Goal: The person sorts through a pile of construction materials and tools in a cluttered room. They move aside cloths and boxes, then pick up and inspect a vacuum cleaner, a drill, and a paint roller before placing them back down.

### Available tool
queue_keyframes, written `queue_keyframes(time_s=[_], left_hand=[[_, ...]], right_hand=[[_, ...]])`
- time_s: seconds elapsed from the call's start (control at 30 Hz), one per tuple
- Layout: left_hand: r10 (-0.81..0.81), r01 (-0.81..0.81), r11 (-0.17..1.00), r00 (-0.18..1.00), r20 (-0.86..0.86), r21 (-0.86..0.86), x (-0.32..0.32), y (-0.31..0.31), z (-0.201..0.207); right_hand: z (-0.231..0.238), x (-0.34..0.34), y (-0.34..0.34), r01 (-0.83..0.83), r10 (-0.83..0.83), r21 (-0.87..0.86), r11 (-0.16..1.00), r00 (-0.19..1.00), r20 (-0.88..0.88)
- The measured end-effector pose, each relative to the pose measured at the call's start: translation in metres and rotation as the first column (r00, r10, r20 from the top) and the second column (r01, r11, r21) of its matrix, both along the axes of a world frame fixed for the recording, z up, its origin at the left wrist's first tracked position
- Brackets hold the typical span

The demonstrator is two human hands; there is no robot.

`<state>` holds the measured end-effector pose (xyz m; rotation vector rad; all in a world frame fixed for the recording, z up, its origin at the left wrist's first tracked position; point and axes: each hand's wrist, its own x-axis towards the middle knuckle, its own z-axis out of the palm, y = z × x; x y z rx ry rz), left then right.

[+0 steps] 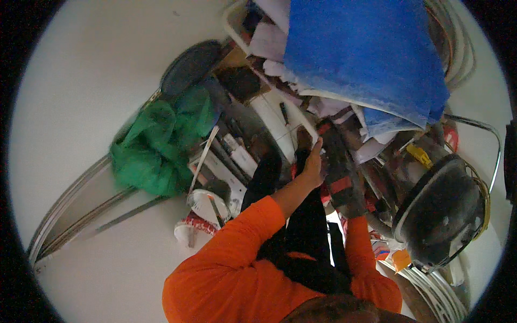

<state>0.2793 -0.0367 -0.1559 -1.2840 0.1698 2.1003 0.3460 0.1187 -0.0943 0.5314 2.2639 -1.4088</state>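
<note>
My left hand (313, 166) is in front of me with its fingers stretched out. It lies along the left side of a long, dark object with red bands (340, 167), whose kind I cannot make out. My right hand (351, 209) is in shadow at the near end of this same object, and its fingers are hidden. Just beyond my left hand is the pale curved rail (307, 123) of a frame. A large blue sheet (361, 54) with a frayed pale edge covers a pile of pale cloth beyond both hands.
Left of my legs are green netting (161, 145), a white bucket (207, 202) and several long boxes (229, 161). On the right stand a dusty black drum-shaped thing (444, 210) and a yellow item (419, 155). Coiled pale tubing (431, 290) lies nearer. Long rails (75, 215) lean at the left wall.
</note>
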Motion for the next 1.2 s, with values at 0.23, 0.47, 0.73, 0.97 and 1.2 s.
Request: queue_keyframes(time_s=[0.23, 0.47, 0.73, 0.97, 1.2], left_hand=[[-0.207, 0.094, 0.895, 0.953, -0.220, -0.436, 0.022, 0.030, 0.027], [-0.619, 0.435, 0.596, 0.784, -0.041, -0.675, 0.002, 0.053, 0.016], [-0.543, 0.345, 0.756, 0.806, -0.238, -0.557, -0.007, -0.014, 0.004], [-0.780, 0.440, 0.290, 0.623, 0.056, -0.850, 0.122, -0.163, -0.080], [-0.142, 0.313, 0.370, 0.950, 0.279, -0.875, 0.242, -0.299, -0.100]], right_hand=[[-0.043, -0.013, 0.033, -0.151, 0.127, 0.175, 0.973, 0.982, 0.141], [0.034, -0.037, 0.030, 0.404, -0.375, 0.081, 0.911, 0.894, -0.244], [-0.068, -0.079, -0.035, -0.208, 0.589, 0.785, 0.584, 0.774, -0.233], [-0.014, -0.080, -0.075, -0.334, 0.604, 0.529, 0.780, 0.620, -0.501], [-0.152, -0.095, -0.161, -0.610, 0.621, 0.210, 0.764, 0.784, 0.015]])
